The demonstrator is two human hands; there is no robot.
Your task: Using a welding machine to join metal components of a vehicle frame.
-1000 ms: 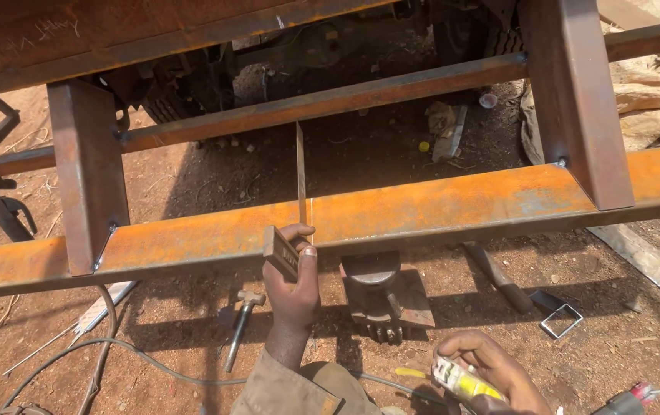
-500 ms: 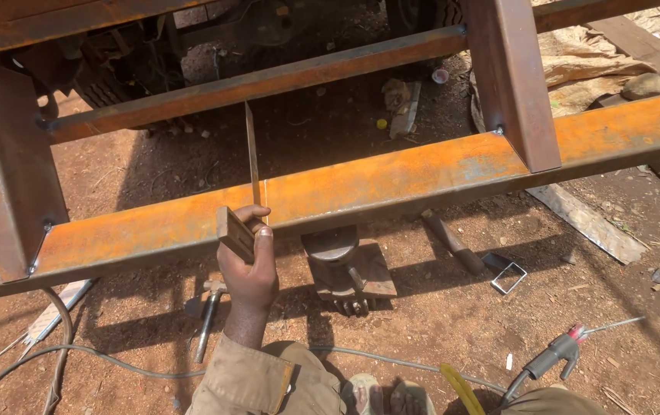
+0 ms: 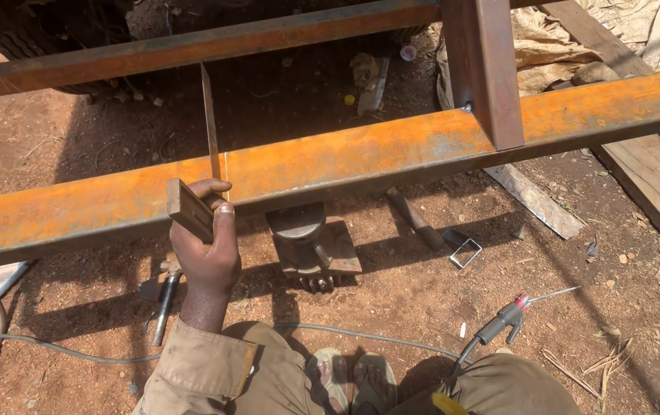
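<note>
At the far left a grey cable (image 3: 53, 347) trails over the dirt ground (image 3: 437, 307), and a hammer (image 3: 162, 296) lies in the shadow just below the near edge of the rusty steel beam (image 3: 361, 157). My left hand (image 3: 205, 246) is where it was a second ago, closed around the wooden stock of the try square (image 3: 192, 209), thumb up along its side, pressing the stock against the near face of the beam while the thin blade (image 3: 209, 123) lies across the beam's top face toward the far rail (image 3: 192, 48). A pale scribed line runs over the beam just beside the blade. What has changed is on the other side: a second ago my right hand was low at the bottom edge holding a yellow tool, and now that hand is out of sight, so I cannot tell whether it is spread or gripping anything. Only a yellow tip (image 3: 448, 403) shows by my knee. The square seems settled on its mark. Under the beam stands a jack (image 3: 303, 238), right of it a small rectangular metal off-cut (image 3: 465, 252), and the electrode holder (image 3: 503, 323) with its rod lies untouched on the ground. The upright post (image 3: 487, 69) meets the beam further right.
</note>
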